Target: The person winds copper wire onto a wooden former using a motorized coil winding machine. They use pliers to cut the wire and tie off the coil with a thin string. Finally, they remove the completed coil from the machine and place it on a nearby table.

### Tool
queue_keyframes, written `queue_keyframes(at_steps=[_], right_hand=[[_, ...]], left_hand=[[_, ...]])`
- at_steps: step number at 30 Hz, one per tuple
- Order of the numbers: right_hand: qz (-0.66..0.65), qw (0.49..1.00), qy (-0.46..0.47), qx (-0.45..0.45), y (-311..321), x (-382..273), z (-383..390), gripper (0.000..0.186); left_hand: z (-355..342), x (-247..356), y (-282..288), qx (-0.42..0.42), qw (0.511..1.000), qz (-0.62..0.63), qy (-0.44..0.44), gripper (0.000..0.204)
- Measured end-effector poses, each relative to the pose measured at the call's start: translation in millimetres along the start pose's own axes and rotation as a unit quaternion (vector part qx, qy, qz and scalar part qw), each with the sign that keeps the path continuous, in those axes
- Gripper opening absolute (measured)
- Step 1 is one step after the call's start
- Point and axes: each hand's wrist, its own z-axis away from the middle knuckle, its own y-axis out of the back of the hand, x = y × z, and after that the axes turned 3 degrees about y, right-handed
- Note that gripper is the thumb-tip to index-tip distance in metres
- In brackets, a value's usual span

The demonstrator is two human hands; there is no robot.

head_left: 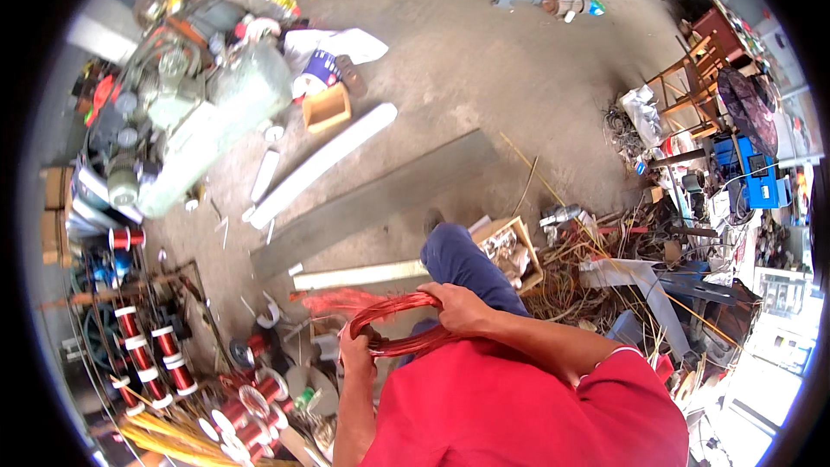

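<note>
A looped coil of thin red wire [399, 304] hangs between my two hands, close in front of my red shirt. On its left end my left hand [355, 349] is closed round the strands. My right hand [456, 306] grips the coil's upper right side, fingers curled over it. A loose, blurred tangle of red strands [333, 300] spreads out just beyond my left hand. The lower run of the coil lies against my shirt and lap.
Red wire spools [138, 355] stand at the left, with more spools [251, 415] lower down. A wooden box of scraps [510, 255] sits beside my knee. A long grey board [380, 190] and a white tube [324, 164] lie ahead. Scrap sticks [571, 294] heap at the right.
</note>
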Motion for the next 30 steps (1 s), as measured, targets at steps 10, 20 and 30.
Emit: queue_keyframes(at_steps=[10, 20, 30], right_hand=[[-0.084, 0.995, -0.042, -0.013, 209, 94, -247, 0.036], [-0.226, 0.948, -0.171, 0.145, 527, 76, -276, 0.03], [-0.116, 0.853, -0.246, 0.446, 757, 161, -329, 0.022]], left_hand=[[-236, 203, -210, -0.045, 0.989, -0.116, -0.078, 0.03], [-362, 366, -525, -0.196, 0.955, -0.207, -0.086, 0.014], [-499, 461, -864, -0.428, 0.832, -0.352, 0.011, 0.053]])
